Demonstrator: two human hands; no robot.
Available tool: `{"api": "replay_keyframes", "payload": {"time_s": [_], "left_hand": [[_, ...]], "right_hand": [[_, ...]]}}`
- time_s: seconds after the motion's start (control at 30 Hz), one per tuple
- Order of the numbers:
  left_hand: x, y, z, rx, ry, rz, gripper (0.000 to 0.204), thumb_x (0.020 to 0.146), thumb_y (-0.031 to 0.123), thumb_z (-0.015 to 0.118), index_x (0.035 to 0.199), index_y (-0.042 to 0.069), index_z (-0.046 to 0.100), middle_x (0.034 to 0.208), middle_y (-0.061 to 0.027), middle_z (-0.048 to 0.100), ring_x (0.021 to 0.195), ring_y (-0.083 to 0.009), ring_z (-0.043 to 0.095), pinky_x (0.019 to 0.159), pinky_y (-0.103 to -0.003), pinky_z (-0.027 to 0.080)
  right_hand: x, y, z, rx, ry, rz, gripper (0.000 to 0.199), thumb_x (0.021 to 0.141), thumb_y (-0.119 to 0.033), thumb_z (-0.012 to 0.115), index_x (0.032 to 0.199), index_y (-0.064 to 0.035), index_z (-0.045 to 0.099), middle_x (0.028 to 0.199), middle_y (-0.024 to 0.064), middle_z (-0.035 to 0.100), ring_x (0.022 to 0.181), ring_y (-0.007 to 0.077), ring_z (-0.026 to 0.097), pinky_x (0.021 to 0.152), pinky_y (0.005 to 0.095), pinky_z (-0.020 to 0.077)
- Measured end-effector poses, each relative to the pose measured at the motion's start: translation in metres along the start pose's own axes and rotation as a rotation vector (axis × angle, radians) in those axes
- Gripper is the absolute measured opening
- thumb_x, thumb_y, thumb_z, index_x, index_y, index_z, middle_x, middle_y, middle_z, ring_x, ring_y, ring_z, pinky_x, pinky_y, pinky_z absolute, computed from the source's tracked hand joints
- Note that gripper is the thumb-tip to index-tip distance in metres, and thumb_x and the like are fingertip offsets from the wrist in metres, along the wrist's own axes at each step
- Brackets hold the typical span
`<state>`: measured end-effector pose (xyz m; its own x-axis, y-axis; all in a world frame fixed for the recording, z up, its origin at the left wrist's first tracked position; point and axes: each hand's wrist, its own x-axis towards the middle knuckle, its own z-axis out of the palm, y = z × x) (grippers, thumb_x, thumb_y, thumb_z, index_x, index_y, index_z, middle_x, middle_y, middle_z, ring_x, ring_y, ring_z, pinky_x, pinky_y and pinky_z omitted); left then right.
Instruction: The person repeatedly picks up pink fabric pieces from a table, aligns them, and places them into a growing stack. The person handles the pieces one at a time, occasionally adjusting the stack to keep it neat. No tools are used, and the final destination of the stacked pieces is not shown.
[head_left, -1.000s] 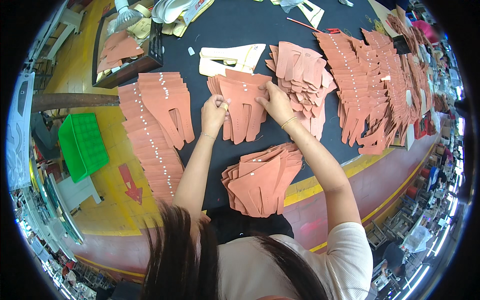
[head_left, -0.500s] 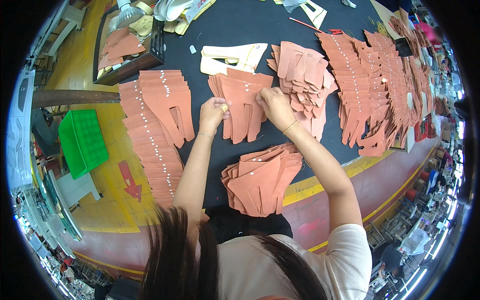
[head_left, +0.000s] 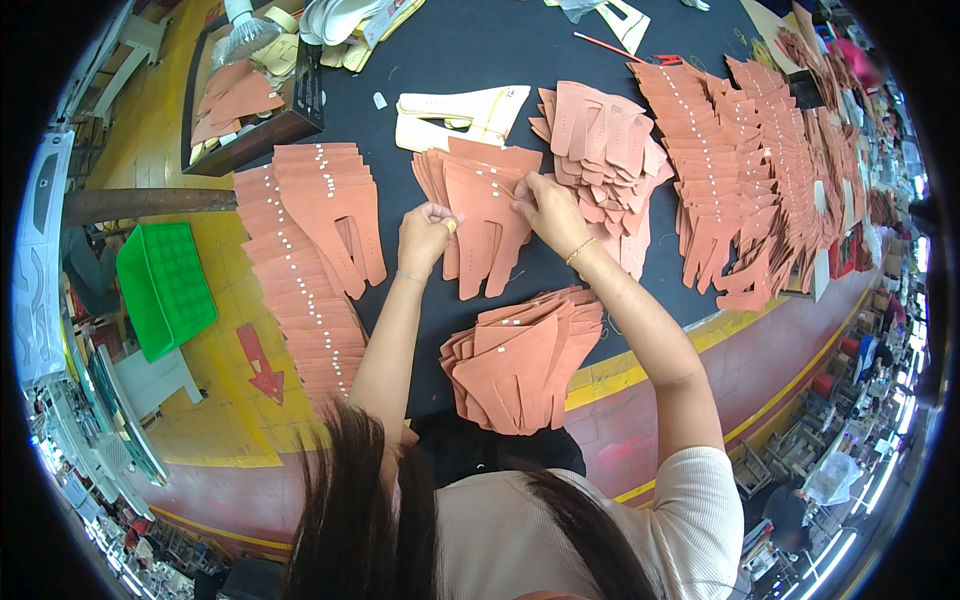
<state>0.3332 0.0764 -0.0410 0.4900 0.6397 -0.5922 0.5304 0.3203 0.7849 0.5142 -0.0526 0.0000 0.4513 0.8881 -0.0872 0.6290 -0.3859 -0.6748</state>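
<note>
Centrally, the pronged stack [head_left: 468,207]: reddish-brown, leather-like pieces, loosely fanned, lie on a black-topped bench [head_left: 450,55] between a worker's two bare hands.
Left hand [head_left: 425,240]: thumb and fingers are drawn together at the stack's left edge, a narrow grip; whether it pinches a piece cannot be told.
Right hand [head_left: 553,213]: bent fingers meet the stack's upper right edge, the grip also narrow; its hold on any layer is hidden.
White marks [head_left: 495,187]: small spots run across the overlapping layers; a tug on one piece alone could throw their spacing out.
Slots and prongs: thin legs could catch in a neighbour's cut-out and fold if layers are pulled apart unevenly.
Strip pile [head_left: 600,130]: paler pieces are heaped just beside the right hand; a wide swing of the wrist could topple them.
Near pile [head_left: 520,350]: more pronged pieces sit at the bench's near edge, between the forearms; a brush from an arm or the body could send some to the floor.
Cream pattern piece [head_left: 480,105]: it lies just beyond the stack, where a push away could shift it.
</note>
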Motion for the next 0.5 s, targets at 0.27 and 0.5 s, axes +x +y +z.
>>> {"api": "replay_keyframes", "payload": {"time_s": [0.27, 0.5], "left_hand": [[-0.004, -0.005, -0.001, -0.048, 0.027, -0.057, 0.020, 0.086, 0.015, 0.075, 0.089, -0.001, 0.062, 0.075, -0.0074, 0.067, 0.061, -0.0111, 0.065, 0.053, -0.023, 0.052], [-0.002, -0.009, 0.000, -0.028, 0.043, -0.046, 0.021, 0.086, 0.014, 0.075, 0.090, -0.002, 0.063, 0.077, -0.0088, 0.069, 0.059, -0.0113, 0.066, 0.053, -0.024, 0.054]], "right_hand": [[0.009, 0.000, 0.008, 0.032, 0.073, 0.001, 0.025, 0.081, -0.015, 0.075, 0.099, -0.0034, 0.062, 0.082, 0.0134, 0.066, 0.078, 0.0302, 0.066, 0.071, 0.0383, 0.0521], [0.010, 0.001, 0.012, -0.082, 0.075, 0.018, 0.032, 0.079, -0.018, 0.077, 0.105, -0.0050, 0.062, 0.091, 0.0124, 0.062, 0.083, 0.0286, 0.064, 0.073, 0.0385, 0.0518]]}}
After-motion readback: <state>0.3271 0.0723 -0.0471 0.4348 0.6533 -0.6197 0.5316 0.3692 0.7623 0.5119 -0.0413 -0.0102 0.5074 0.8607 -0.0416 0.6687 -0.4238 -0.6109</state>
